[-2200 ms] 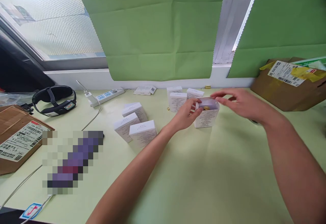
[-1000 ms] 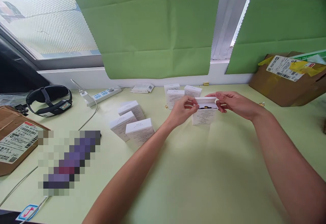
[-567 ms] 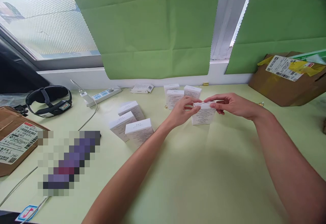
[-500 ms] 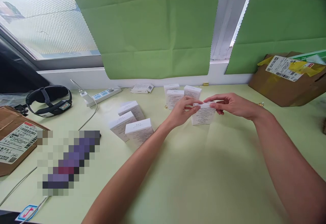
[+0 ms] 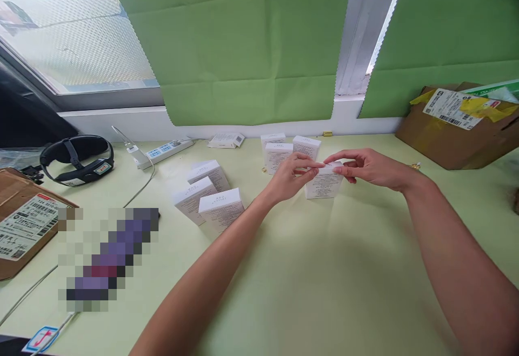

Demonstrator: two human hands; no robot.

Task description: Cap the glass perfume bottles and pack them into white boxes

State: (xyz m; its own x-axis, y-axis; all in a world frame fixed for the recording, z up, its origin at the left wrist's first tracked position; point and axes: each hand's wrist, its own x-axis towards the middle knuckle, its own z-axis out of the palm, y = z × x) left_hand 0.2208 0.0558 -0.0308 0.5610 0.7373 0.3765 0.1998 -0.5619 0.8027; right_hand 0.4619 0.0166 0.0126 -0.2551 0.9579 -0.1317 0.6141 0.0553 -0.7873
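A small white carton (image 5: 323, 186) printed with fine text stands upright on the table. My left hand (image 5: 292, 176) is at its top left corner, the thumb and fingers closed on the upper edge. From the other side, my right hand (image 5: 367, 168) has its thumb against the top front edge and its index finger across the lid. Their fingertips nearly meet over the carton's top, covering part of it. Behind my left hand stand three similar white cartons (image 5: 278, 154). Three more white cartons (image 5: 221, 208) are grouped to the left, beside my left forearm.
A flattened white carton (image 5: 226, 140) lies near the wall by a power strip (image 5: 168, 152). Leftward are a black headband (image 5: 77, 161), a brown parcel (image 5: 30, 223) and a pixelated purple object (image 5: 115, 256). A cardboard box (image 5: 454, 134) stands at the back right.
Both hands stay at the carton. My right thumb has slid slightly left along the top edge, and the lid looks a little flatter.
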